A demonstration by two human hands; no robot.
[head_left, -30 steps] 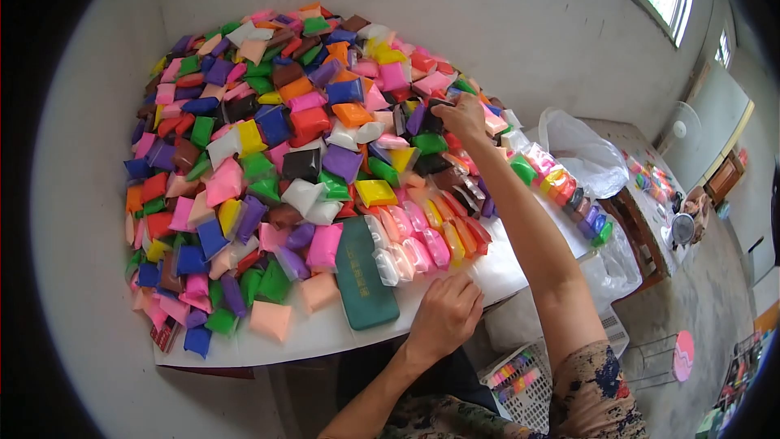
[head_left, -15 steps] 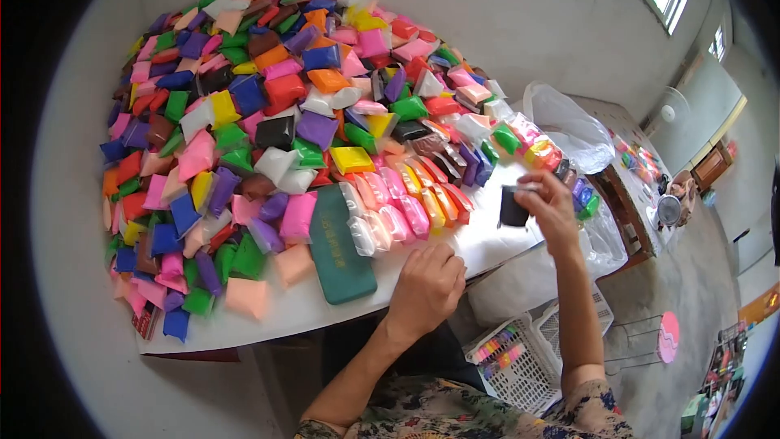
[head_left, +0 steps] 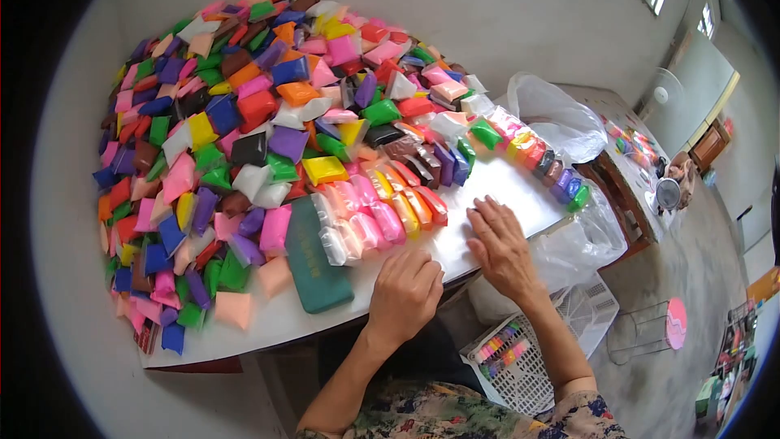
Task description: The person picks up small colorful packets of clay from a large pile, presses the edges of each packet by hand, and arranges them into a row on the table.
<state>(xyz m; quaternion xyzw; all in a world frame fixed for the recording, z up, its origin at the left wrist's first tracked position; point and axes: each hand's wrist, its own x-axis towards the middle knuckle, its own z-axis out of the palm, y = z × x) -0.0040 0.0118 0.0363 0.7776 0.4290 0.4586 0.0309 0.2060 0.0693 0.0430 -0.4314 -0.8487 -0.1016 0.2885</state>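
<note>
Rows of small packets point(head_left: 382, 211), in white, pink, yellow, orange and red, lie side by side on the white table. My left hand point(head_left: 406, 289) is closed just in front of these rows, and its curled fingers hide whatever may be inside. To its right, my right hand point(head_left: 504, 248) reaches over the white tabletop point(head_left: 455, 256) with its fingers stretched out. No packet shows in it; its underside is hidden. A green case point(head_left: 319, 264) with faint lettering lies left of the rows. Another line of coloured packets point(head_left: 540, 158) runs along the table's right part.
A large heap of coloured packets point(head_left: 256, 106) covers the table's left and back. Clear plastic bags point(head_left: 561, 126) lie at the right edge. Below stands a white basket point(head_left: 520, 378) containing small coloured packets. A wire stool with a pink seat point(head_left: 675, 323) stands on the floor.
My right hand has moved down and left onto the tabletop, and its fingers have opened out. The black packet it held is no longer visible. The camera view has shifted slightly.
</note>
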